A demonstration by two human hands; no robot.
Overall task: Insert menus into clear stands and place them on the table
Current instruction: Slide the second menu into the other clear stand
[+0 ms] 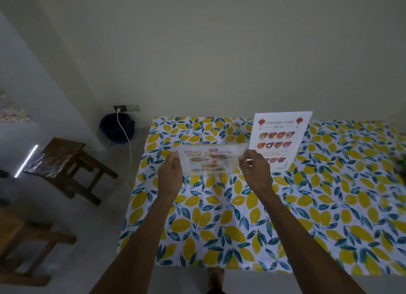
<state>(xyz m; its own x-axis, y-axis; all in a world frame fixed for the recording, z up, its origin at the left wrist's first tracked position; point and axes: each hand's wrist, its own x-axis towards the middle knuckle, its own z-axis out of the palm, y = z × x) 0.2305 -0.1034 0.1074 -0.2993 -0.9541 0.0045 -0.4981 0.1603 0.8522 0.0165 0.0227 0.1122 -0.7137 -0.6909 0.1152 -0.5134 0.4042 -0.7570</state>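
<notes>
A clear stand (209, 160) with a food menu inside it is held over the lemon-print table (307, 206), tilted back and blurred. My left hand (170, 175) grips its left edge and my right hand (254, 173) grips its right edge. Just behind and to the right stands a second clear stand with a white Chinese food menu (283, 135), upright on the table near the wall. Whether the held stand touches the cloth I cannot tell.
A dark wooden stool (66, 162) stands left of the table, with another wooden stool (24, 245) at the lower left. A dark bin (117, 128) and a white cable (127, 140) sit by the wall. Something green (401, 164) shows at the right edge.
</notes>
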